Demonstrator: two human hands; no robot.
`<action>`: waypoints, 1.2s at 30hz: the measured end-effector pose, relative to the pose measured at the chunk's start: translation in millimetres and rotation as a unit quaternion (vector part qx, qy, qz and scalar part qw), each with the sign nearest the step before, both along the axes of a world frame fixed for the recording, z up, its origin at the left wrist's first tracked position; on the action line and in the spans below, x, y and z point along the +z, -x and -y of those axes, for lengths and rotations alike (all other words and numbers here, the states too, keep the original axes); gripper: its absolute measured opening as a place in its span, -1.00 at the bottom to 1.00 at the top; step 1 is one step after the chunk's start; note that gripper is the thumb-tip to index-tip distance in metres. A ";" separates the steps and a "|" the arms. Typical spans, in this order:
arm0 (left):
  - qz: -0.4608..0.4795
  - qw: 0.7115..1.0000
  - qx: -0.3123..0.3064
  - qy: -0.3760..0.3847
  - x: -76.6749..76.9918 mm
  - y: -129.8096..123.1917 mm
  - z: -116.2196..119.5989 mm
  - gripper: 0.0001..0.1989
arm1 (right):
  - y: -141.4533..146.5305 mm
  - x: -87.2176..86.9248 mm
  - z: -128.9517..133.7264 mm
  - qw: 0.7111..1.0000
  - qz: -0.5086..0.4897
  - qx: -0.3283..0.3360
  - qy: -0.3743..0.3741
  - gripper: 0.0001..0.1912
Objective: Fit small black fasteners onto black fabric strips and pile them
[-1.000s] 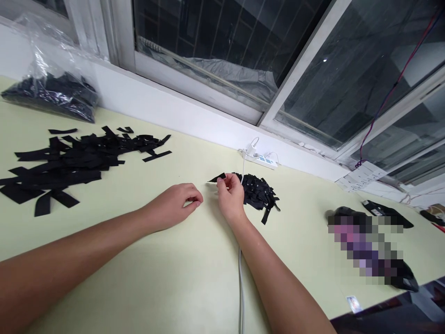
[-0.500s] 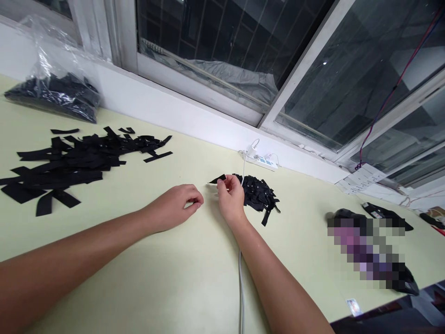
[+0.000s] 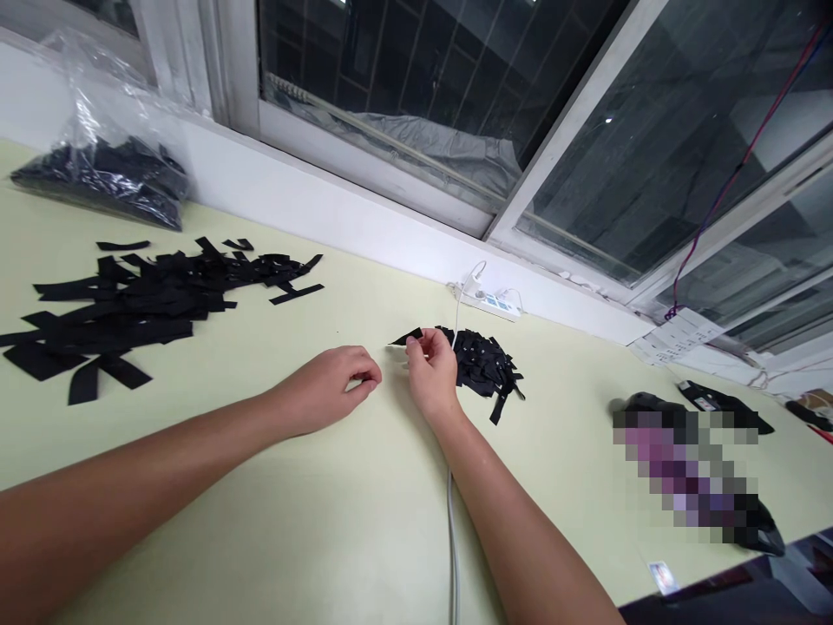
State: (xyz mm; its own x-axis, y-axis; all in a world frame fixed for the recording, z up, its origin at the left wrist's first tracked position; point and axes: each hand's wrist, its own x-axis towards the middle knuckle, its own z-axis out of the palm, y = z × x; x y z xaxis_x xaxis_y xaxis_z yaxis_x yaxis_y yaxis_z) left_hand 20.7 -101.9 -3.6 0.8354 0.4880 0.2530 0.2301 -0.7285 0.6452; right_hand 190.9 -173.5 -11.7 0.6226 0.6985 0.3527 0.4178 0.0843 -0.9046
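Observation:
A short black fabric strip (image 3: pixel 404 338) is pinched between the thumb and fingers of my right hand (image 3: pixel 432 369), its pointed end sticking out to the left. Just right of that hand lies a heap of small black strip pieces (image 3: pixel 485 365), some with tiny shiny spots. My left hand (image 3: pixel 335 382) rests near the table surface, fingers curled in and the thumb tip against them; nothing shows in its grip. A small gap separates the two hands. Farther left is a larger loose pile of black fabric strips (image 3: pixel 156 291).
A clear plastic bag (image 3: pixel 104 174) of black pieces stands at the back left. A white power strip (image 3: pixel 491 302) lies by the wall, and a grey cable (image 3: pixel 454 538) runs under my right arm. Dark, partly blurred items (image 3: pixel 657 412) and a small card (image 3: pixel 663 577) lie right.

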 end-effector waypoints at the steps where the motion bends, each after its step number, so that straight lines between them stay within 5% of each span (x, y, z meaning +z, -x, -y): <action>1: 0.000 1.000 0.003 0.000 -0.4 0.0 0.1 -0.80 | 0.1 0.0 0.2 1.000 0.001 0.001 0.000 -0.81; 7: 0.018 0.998 0.050 -0.035 -5.5 0.0 -3.3 -0.78 | 0.1 -0.3 0.7 1.000 -0.006 0.006 0.003 -0.80; 36: -0.003 0.998 0.038 -0.040 -4.0 0.4 -8.1 -0.76 | 0.8 -1.9 0.0 1.000 -0.013 0.005 0.017 -0.79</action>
State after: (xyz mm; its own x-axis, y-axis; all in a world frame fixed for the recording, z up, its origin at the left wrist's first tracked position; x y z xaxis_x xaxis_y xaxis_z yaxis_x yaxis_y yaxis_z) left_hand 20.3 -93.8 -7.7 0.7979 0.5289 0.2891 0.2910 -0.7580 0.5837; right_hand 190.2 -173.5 -13.6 0.6245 0.7153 0.3135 0.3943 0.0577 -0.9172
